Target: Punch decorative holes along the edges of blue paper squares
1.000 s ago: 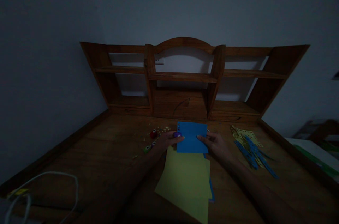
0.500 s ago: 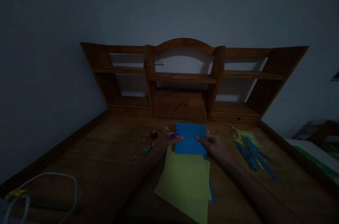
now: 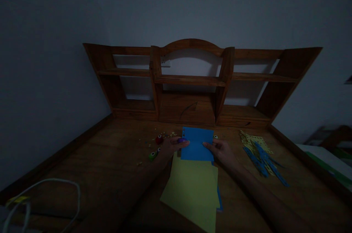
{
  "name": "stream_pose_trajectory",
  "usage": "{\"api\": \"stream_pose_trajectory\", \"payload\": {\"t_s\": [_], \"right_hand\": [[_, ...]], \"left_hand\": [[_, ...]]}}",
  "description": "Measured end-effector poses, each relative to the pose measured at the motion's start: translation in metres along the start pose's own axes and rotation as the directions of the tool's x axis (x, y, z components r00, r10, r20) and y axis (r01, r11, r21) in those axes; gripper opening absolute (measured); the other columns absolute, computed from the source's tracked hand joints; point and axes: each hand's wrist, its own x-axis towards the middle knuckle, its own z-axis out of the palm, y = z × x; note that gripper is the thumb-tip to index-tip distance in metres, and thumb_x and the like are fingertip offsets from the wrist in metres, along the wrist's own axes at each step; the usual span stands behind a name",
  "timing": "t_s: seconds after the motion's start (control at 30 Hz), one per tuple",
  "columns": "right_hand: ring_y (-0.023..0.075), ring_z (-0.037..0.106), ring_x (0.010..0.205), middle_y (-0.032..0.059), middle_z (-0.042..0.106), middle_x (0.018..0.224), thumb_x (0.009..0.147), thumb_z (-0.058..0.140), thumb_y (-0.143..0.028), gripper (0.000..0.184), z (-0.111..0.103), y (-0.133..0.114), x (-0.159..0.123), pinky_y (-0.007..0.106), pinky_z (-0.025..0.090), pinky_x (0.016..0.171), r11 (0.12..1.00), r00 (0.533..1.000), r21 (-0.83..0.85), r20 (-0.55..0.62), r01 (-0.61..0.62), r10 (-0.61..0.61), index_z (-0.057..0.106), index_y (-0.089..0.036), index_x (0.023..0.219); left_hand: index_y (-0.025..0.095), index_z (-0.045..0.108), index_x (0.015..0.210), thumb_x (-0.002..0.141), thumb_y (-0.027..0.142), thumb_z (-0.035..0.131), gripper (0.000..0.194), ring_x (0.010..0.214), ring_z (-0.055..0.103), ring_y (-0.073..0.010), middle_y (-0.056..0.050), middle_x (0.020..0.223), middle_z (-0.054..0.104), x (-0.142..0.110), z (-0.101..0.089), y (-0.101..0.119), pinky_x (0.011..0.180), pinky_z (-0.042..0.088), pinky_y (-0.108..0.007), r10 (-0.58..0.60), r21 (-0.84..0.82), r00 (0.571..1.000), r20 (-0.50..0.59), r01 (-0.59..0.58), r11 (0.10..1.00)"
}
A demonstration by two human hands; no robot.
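Slightly leftward, the blue sheet (image 3: pixel 197 153) and the purple tool (image 3: pixel 181 140) have shifted together with my hands since a second ago. On the dim wooden desk (image 3: pixel 115 148), overlapping yellow sheets (image 3: pixel 192 189) lie on the near side; a dragging wrist could skew them. To the right sits a pile of perforated strips (image 3: pixel 264 157), which a sweeping forearm might catch. The blue sheet is at the middle, my right hand (image 3: pixel 222 151) pinching its right edge, thumb on top — too light a grip could let it twist. My left hand (image 3: pixel 172 147) holds the purple tool at the left edge; a slip could spoil the spacing of the small holes there. Loose scraps (image 3: pixel 173 134) on the far left might stick underneath.
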Motion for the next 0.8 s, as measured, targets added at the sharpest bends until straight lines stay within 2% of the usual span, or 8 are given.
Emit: {"api": "stream_pose_trajectory", "payload": {"t_s": [0.13, 0.27, 0.43, 0.53, 0.67, 0.8], "right_hand": [[0.0185, 0.061, 0.06, 0.0022, 0.068, 0.073, 0.077, 0.068, -0.057, 0.038, -0.001, 0.0, 0.0, 0.028, 0.049, 0.056, 1.0, 1.0, 0.027, 0.018, -0.002, 0.002, 0.068, -0.019, 0.077], [0.0201, 0.063, 0.063, 0.0031, 0.07, 0.076, 0.077, 0.068, -0.057, 0.038, -0.001, 0.006, 0.002, 0.029, 0.05, 0.057, 0.999, 1.0, 0.048, 0.009, -0.013, 0.013, 0.068, -0.019, 0.081], [0.0188, 0.062, 0.06, 0.0035, 0.07, 0.076, 0.078, 0.069, -0.054, 0.035, -0.001, 0.008, 0.002, 0.029, 0.049, 0.056, 0.996, 1.0, 0.092, 0.025, -0.009, 0.007, 0.068, -0.019, 0.08], [0.019, 0.061, 0.058, 0.0034, 0.07, 0.072, 0.078, 0.068, -0.055, 0.035, -0.001, 0.006, 0.002, 0.03, 0.049, 0.054, 0.997, 1.0, 0.071, 0.009, -0.01, 0.01, 0.067, -0.02, 0.078], [0.022, 0.065, 0.067, 0.0057, 0.072, 0.082, 0.079, 0.066, -0.056, 0.036, -0.001, 0.005, 0.001, 0.033, 0.052, 0.06, 0.998, 1.0, 0.057, 0.022, -0.009, 0.008, 0.069, -0.02, 0.085], [0.0212, 0.064, 0.062, 0.0059, 0.071, 0.076, 0.08, 0.064, -0.059, 0.04, -0.003, 0.003, 0.001, 0.031, 0.051, 0.056, 0.998, 1.0, -0.055, -0.008, 0.009, -0.009, 0.068, -0.019, 0.081]], "left_hand": [[0.012, 0.072, 0.08, 0.064, 0.041, 0.082, 0.034, 0.075, 0.066, -0.024, -0.01, 0.082, 0.073, -0.004, 0.002, 0.004, 0.076, 0.05, -0.037, 0.003, -0.004, 1.0, -0.01, -0.003, 1.0], [0.012, 0.073, 0.081, 0.065, 0.041, 0.081, 0.034, 0.078, 0.066, -0.0239, -0.009, 0.085, 0.073, -0.004, 0.002, 0.005, 0.076, 0.05, -0.035, 0.008, 0.011, 1.0, -0.003, -0.008, 1.0], [0.013, 0.072, 0.074, 0.061, 0.04, 0.083, 0.032, 0.074, 0.064, -0.0214, -0.007, 0.08, 0.072, 0.001, 0.001, 0.004, 0.073, 0.049, -0.033, -0.009, 0.025, 1.0, -0.002, 0.009, 1.0], [0.013, 0.072, 0.076, 0.061, 0.042, 0.083, 0.034, 0.075, 0.064, -0.0218, -0.007, 0.081, 0.072, 0.001, 0.001, 0.004, 0.074, 0.049, -0.034, -0.012, 0.018, 1.0, 0.018, 0.012, 1.0], [0.014, 0.072, 0.076, 0.061, 0.042, 0.083, 0.034, 0.074, 0.064, -0.0217, -0.006, 0.079, 0.072, 0.003, -0.001, 0.003, 0.074, 0.049, -0.034, -0.022, 0.04, 1.0, 0.005, 0.022, 0.999], [0.014, 0.073, 0.081, 0.065, 0.044, 0.08, 0.035, 0.078, 0.065, -0.024, -0.008, 0.084, 0.073, 0.009, -0.005, -0.005, 0.078, 0.049, -0.036, -0.039, 0.057, 0.999, 0.029, 0.038, 0.998]]}}
